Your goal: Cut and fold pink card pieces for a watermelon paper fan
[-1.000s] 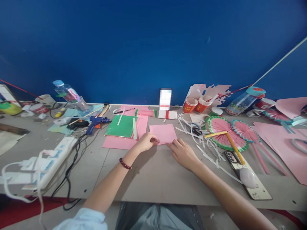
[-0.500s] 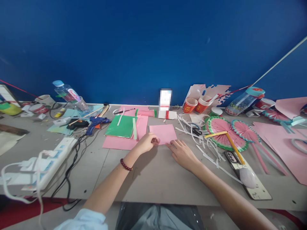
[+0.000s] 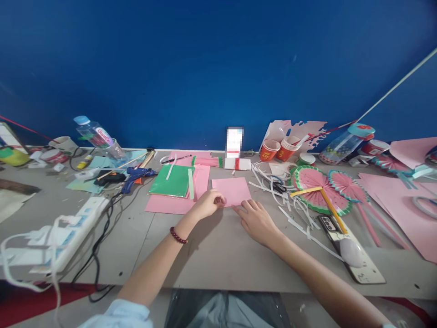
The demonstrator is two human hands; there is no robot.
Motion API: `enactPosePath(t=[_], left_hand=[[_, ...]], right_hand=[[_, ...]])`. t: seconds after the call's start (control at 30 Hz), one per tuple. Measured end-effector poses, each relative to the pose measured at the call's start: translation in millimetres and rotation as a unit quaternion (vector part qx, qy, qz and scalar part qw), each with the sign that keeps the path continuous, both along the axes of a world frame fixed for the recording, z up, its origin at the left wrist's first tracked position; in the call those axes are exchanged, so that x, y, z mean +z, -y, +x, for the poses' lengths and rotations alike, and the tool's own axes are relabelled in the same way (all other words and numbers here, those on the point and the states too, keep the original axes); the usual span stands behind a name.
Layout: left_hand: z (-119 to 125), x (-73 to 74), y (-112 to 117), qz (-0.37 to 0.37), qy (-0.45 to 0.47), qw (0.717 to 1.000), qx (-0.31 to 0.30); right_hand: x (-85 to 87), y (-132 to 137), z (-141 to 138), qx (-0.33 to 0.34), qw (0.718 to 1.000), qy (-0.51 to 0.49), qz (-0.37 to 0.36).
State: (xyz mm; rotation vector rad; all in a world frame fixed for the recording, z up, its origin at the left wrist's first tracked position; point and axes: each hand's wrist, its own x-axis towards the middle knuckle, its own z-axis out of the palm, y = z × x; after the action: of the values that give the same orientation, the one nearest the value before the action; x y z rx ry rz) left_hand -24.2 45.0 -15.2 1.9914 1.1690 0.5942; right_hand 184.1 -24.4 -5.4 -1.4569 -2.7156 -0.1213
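A small pink sheet of paper (image 3: pixel 231 189) lies flat on the grey table in front of me. My left hand (image 3: pixel 208 204) is at its near left corner, with thumb and fingers curled together in a pinch on the edge. At the near right edge is my right hand (image 3: pixel 256 221). Its fingers are stretched out and slightly apart, with the fingertips resting on the paper's border. To the left, a green pack of paper (image 3: pixel 170 181) lies on larger pink paper (image 3: pixel 164 204).
Left are a blue glue gun (image 3: pixel 136 177), a white power strip (image 3: pixel 77 232) and a tilted bottle (image 3: pixel 99 136). Right are white paper strips (image 3: pixel 300 209), scissors (image 3: pixel 279 187), watermelon paper fans (image 3: pixel 319 189), a phone (image 3: pixel 358 255) and red paper cups (image 3: pixel 269 149).
My right hand's fingertips have slid slightly left along the paper's near edge. My left hand stays at the corner. The view has shifted a little.
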Motion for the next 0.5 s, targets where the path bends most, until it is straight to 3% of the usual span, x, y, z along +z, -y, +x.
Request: enactPosePath(t=[0.2,0.5], left_hand=[[-1.9,6.6,3.0,0.014,-0.051,0.998,0.042],[-0.7,4.6,2.0,0.012,-0.048,0.998,0.040]], right_hand=[[0.3,-1.1,-2.6,-0.006,1.000,-0.004,-0.001],[-2.5,-2.5,1.6,0.018,0.999,-0.018,-0.021]])
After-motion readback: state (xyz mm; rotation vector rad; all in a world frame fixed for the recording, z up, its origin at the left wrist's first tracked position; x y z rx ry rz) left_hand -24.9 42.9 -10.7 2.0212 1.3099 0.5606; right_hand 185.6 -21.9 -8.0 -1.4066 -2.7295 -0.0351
